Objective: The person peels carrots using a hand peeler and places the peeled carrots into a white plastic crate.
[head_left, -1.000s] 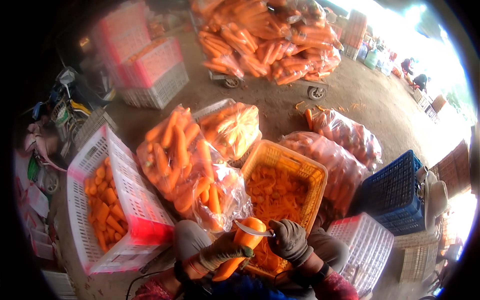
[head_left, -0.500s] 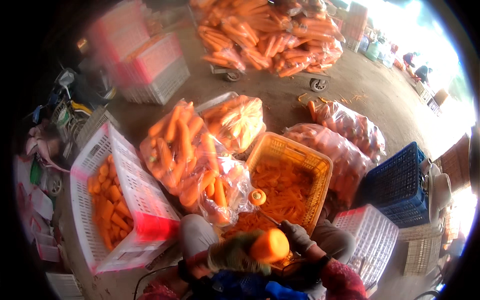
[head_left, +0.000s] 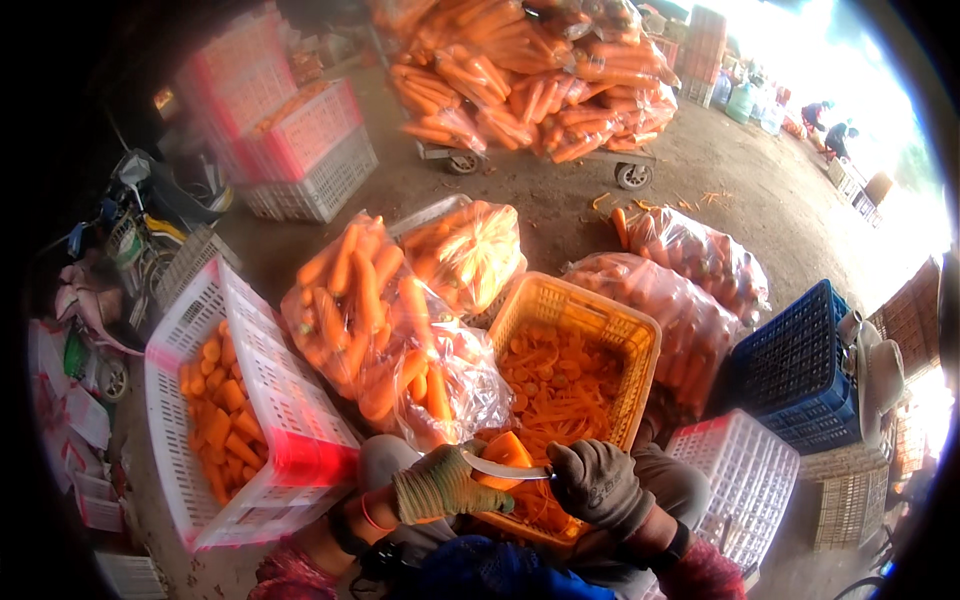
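My left hand [head_left: 440, 485], in a greenish knitted glove, is closed around a thick peeled carrot [head_left: 512, 450] with a flat cut face. In my right hand [head_left: 603, 487], gloved in grey, is the handle of a knife [head_left: 497, 468]. Its curved blade points left and lies across the carrot, close to the left fingers. Both hands are over the near end of an orange plastic crate [head_left: 648, 375], which holds carrot peelings [head_left: 565, 405] and cut ends. The left fingertips are partly hidden behind the carrot and blade.
Left of me a white crate [head_left: 165, 450] holds cut carrots. Clear bags of carrots [head_left: 350, 310] stand ahead, and more bags [head_left: 655, 320] lie beyond the orange crate. A loaded cart [head_left: 540, 90] is farther off. Blue [head_left: 795, 370] and white [head_left: 735, 470] crates stand at right.
A cut carrot end was in mid-air above the orange crate and is no longer distinguishable. The held carrot has moved up and left, and the knife blade now crosses it.
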`<action>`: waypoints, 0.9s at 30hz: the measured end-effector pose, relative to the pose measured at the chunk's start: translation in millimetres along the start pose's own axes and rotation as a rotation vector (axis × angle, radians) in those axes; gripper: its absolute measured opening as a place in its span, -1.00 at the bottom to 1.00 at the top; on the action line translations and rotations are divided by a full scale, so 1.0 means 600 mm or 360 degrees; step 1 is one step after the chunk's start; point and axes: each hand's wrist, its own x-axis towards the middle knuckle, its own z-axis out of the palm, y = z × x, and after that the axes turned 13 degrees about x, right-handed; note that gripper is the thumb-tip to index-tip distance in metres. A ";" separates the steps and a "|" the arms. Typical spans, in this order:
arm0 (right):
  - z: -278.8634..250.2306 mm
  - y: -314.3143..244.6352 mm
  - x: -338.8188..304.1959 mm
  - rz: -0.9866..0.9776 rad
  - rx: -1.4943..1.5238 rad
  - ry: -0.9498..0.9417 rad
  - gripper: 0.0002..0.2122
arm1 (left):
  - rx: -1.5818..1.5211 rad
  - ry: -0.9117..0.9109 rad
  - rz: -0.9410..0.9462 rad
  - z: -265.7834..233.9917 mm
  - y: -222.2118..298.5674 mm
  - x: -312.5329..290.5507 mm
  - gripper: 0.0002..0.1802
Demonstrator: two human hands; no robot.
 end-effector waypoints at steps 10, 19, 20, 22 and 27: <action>-0.001 0.060 0.007 0.1292 0.1908 0.0759 -0.79 | -0.0494 -0.0220 -0.0215 0.009 0.010 0.006 -0.38; 0.015 0.134 0.029 0.1540 0.2075 0.1148 -0.82 | 0.0878 -0.0750 -0.0035 0.030 0.055 -0.008 -0.39; 0.003 0.139 0.028 0.1709 0.1840 0.1080 -0.81 | 0.0858 -0.0682 -0.0017 0.033 0.040 -0.005 -0.40; -0.014 0.103 0.040 0.1760 0.2035 0.0960 -0.83 | 0.0813 -0.0519 -0.0034 0.036 0.012 -0.009 -0.42; 0.009 0.040 0.053 0.1863 0.2371 0.0705 -0.85 | 0.0836 -0.0460 -0.0091 0.027 0.015 0.005 -0.41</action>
